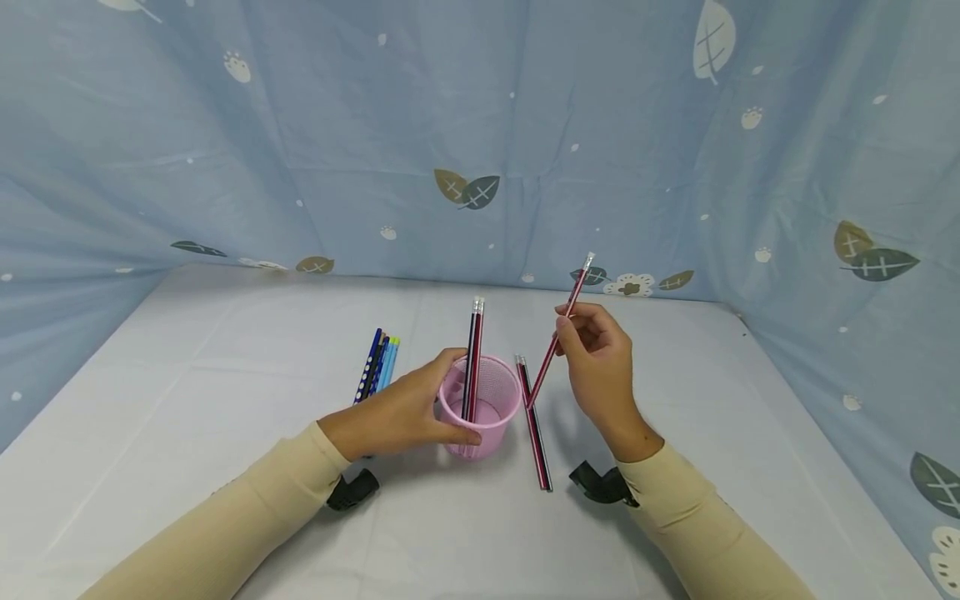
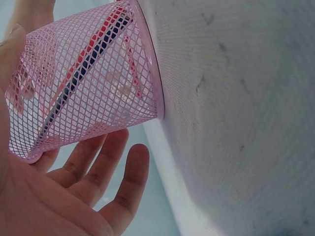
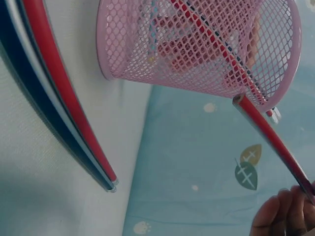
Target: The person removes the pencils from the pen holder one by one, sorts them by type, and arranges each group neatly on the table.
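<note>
At the far left of the white surface [image 1: 225,400] we see a small bundle of blue pencils [image 1: 377,367] lying side by side, one of them dotted with white, just behind our left forearm. Our left hand [image 1: 397,414] comes next: its fingers curl around the near and left side of the pink mesh cup [image 1: 480,407], thumb toward the front wall, so it holds the cup upright on the surface. In the left wrist view the palm and fingers [image 2: 98,172] sit against the mesh wall [image 2: 83,83], and the cup's base presses flat on the surface.

Inside the cup stand two red-and-black striped pencils [image 1: 473,358], eraser ends up, leaning against the far rim and reaching well above it.

Just right of the cup, two more striped pencils [image 1: 534,425] lie flat on the surface, close together and running toward us; in the right wrist view they show as long red, white and dark bands [image 3: 54,98] beside the cup [image 3: 197,49].

Farther right, our right hand [image 1: 596,367] is raised above the surface, thumb and fingertips pinching one red striped pencil [image 1: 558,337] near its middle. It slants, eraser end up and to the right, lower tip down by the cup's right rim. The right wrist view shows that tip [image 3: 241,101] right at the rim.
</note>
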Demonstrator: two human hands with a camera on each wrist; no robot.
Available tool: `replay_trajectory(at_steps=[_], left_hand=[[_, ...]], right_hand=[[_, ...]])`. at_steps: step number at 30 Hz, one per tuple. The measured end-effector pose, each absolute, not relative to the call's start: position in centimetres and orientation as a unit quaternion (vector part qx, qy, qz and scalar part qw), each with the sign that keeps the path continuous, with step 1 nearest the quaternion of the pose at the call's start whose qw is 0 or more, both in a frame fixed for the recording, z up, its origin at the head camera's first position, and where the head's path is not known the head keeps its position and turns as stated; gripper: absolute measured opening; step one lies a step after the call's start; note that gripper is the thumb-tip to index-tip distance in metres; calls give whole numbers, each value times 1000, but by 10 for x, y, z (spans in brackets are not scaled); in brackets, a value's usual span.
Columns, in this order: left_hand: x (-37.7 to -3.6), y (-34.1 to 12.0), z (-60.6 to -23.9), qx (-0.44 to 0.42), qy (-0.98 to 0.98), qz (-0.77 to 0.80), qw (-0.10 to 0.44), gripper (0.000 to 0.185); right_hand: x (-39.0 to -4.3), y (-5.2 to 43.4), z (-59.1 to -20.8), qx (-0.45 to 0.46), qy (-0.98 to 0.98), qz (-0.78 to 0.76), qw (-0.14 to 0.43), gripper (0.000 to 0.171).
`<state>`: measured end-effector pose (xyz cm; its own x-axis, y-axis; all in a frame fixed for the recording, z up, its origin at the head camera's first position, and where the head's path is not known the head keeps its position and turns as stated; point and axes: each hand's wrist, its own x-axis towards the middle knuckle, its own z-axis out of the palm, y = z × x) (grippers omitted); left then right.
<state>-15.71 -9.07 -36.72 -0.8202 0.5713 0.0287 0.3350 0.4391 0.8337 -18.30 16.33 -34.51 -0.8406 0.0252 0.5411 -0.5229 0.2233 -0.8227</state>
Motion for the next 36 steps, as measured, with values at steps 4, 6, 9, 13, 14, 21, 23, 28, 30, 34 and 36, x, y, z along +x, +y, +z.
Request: replay_trajectory(at_steps=[4, 6, 9, 13, 14, 21, 23, 28, 30, 34, 36], left_hand=[[-157, -91, -367, 272, 837, 456, 130, 102], [-157, -91, -367, 270, 838, 456, 131, 101], [-156, -91, -366, 267, 839, 455, 131, 101], [-156, -91, -366, 266, 840, 455, 131, 100], [-156, -91, -366, 267, 839, 455, 131, 100], [-156, -91, -366, 270, 838, 456, 129, 99], [-156, -91, -366, 271, 837, 457, 130, 98], [-156, -91, -366, 269, 837, 458, 131, 98], [-156, -91, -365, 268, 837, 459, 132, 98], [-156, -91, -366, 269, 836, 459, 131, 97], [-156, -91, -366, 269, 836, 460, 131, 97]], right_hand=[[-183, 163, -346, 164, -766, 590, 196, 22], [-184, 163, -346, 165, -772, 588, 178, 25], [-184, 163, -347, 165, -782, 580, 154, 28], [-184, 163, -348, 163, -793, 571, 135, 26], [-184, 163, -348, 163, -794, 571, 133, 24], [-184, 162, -348, 159, -795, 574, 116, 13], [-185, 162, -348, 156, -796, 575, 106, 14], [-185, 161, -349, 157, -807, 565, 74, 18], [-185, 161, -349, 158, -813, 557, 62, 17], [-185, 161, -350, 157, -826, 538, 51, 18], [-186, 160, -351, 158, -833, 528, 49, 18]])
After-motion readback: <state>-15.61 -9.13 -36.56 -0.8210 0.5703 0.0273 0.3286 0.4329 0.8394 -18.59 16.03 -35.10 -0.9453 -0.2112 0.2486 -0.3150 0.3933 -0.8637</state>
